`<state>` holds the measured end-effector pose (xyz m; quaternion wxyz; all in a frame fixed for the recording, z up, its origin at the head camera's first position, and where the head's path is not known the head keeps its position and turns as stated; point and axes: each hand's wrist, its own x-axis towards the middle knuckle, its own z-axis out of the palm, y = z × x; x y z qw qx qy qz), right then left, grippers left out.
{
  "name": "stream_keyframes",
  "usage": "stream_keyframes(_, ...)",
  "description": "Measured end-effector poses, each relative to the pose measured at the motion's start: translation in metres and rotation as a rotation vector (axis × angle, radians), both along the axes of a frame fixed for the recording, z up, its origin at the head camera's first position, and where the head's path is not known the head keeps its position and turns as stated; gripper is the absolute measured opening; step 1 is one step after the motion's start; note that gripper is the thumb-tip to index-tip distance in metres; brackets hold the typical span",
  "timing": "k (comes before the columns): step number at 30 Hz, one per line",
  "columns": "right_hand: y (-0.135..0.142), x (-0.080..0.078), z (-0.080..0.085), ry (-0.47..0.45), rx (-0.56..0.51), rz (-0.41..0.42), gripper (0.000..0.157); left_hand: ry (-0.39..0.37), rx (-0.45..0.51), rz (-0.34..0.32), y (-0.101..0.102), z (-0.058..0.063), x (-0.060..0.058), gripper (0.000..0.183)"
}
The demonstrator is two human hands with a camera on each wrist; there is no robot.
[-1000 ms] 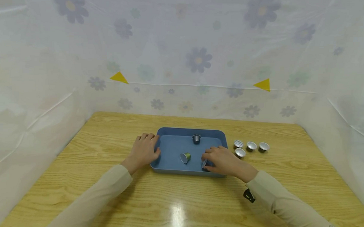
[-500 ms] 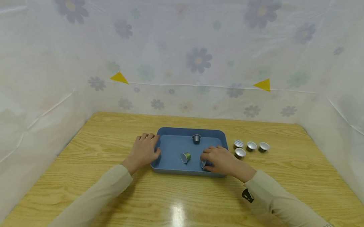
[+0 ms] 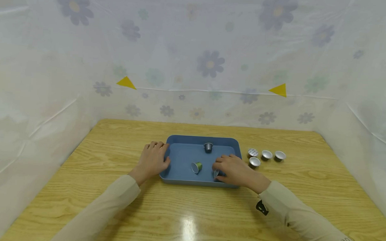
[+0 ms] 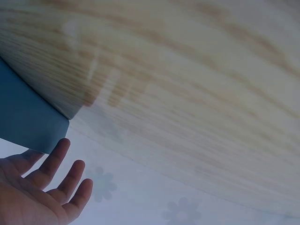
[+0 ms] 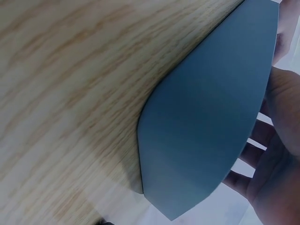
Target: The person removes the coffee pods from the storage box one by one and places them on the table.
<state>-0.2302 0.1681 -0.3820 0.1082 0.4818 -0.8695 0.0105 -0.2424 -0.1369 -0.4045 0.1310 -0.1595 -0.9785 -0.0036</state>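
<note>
A blue tray [image 3: 178, 181] lies on the wooden table. My left hand [image 3: 151, 160] rests against its left rim. In the left wrist view, the fingers [image 4: 56, 157] are loosely extended by the tray's corner. Inside the tray's front right part, my right hand [image 3: 234, 170] pinches a coffee capsule [image 3: 216, 173] with a silver rim, mostly hidden by the fingers. A green coffee capsule [image 3: 198, 166] lies on its side near the tray's middle. Toward the back wall is a dark grey capsule [image 3: 208, 148]. In the right wrist view, the tray wall hides the pinched capsule and fingertips.
Right of the tray stand several capsules with silver lids up, among them one with a printed lid [image 3: 253, 152] and one nearest the tray's front [image 3: 254, 162]. A flower-patterned white curtain [image 3: 209, 107] encloses the table [image 3: 164, 211] at the back and sides.
My right hand has shifted very slightly left, and the capsule in its fingers has turned a little. The left hand, the tray and the other capsules have stayed put.
</note>
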Motion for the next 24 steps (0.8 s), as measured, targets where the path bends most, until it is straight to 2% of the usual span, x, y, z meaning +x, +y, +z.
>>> stream_keyframes(15,0.007,-0.003,0.004,-0.020,-0.004,-0.057,0.019,-0.016,0.017,-0.001,-0.001,0.002,0.001,0.044)
stream_keyframes(24,0.012,-0.005,0.006,-0.025,-0.029,-0.063,0.020,-0.016,0.021,0.003,0.000,0.001,0.000,0.044)
